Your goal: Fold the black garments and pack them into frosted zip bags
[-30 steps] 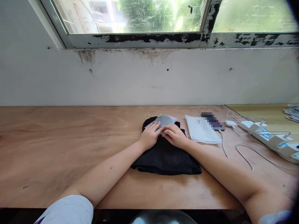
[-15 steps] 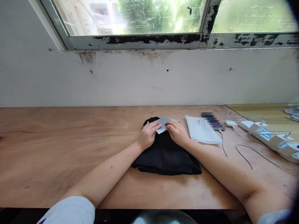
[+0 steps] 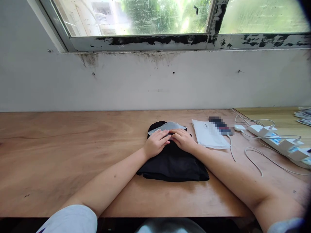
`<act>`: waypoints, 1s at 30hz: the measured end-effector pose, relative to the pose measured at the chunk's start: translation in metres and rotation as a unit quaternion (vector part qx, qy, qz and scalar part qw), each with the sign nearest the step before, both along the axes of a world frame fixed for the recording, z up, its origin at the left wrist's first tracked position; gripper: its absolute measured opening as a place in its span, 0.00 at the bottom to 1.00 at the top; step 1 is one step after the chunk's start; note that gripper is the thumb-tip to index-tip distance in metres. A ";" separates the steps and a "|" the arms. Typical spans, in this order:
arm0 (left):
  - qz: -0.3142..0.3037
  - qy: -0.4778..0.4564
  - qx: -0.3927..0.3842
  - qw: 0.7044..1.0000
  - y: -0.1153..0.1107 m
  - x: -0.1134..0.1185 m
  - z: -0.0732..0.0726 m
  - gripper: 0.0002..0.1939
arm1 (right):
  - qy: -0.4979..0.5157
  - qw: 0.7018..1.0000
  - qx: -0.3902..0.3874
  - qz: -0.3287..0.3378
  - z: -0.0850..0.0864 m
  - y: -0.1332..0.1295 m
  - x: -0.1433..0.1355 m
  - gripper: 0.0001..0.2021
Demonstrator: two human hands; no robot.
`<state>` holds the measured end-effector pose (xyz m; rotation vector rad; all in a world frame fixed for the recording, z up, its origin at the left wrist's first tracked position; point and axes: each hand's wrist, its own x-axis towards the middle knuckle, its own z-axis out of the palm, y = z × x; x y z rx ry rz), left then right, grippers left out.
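Note:
A folded black cloth item [image 3: 172, 166] lies on the wooden table in front of me. Across its far part is a thin grey sheet [image 3: 172, 125], its back edge rising to a low point. My left hand [image 3: 155, 144] is closed at the sheet's near edge, fingers pointing right. From the other side my right hand [image 3: 183, 139] is closed on the same edge, and its fingertips meet those of the left. Both thumbs and the part of the sheet under the fingers are mostly hidden.
Right of the cloth lies a white flat packet [image 3: 210, 137], with a blurred-out phone [image 3: 222, 126] against it. Farther right, a white power strip [image 3: 279, 144] holds several chargers, and loose white cables [image 3: 257, 153] trail over the table [image 3: 73, 145]. A wall with a window rises behind.
Both hands have moved inward until their fingertips meet over the grey sheet. More of the sheet's far side now shows behind the fingers, while its near corner is covered.

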<state>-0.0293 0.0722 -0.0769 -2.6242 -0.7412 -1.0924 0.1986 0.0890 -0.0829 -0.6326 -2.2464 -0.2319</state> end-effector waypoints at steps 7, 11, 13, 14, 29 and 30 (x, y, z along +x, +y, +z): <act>0.022 -0.063 -0.046 0.997 0.001 -0.003 0.003 0.14 | 0.013 0.998 -0.020 -0.064 -0.005 0.011 0.008 0.08; 0.041 -0.133 -0.060 0.988 0.003 -0.007 0.004 0.14 | 0.004 0.994 -0.028 -0.109 -0.002 0.022 0.021 0.07; 0.046 -0.160 -0.058 0.984 0.005 -0.008 0.004 0.13 | -0.004 0.991 -0.023 -0.130 0.001 0.026 0.029 0.06; 0.047 -0.170 -0.056 0.983 0.006 -0.009 0.003 0.13 | -0.004 0.990 -0.020 -0.140 0.003 0.027 0.032 0.06; 0.035 -0.116 -0.100 0.988 -0.004 -0.012 0.007 0.16 | 0.141 0.980 -0.095 -0.103 0.007 0.028 0.031 0.04; 0.038 -0.091 -0.101 0.990 -0.005 -0.011 0.007 0.20 | 0.142 0.981 -0.091 -0.092 0.010 0.026 0.030 0.04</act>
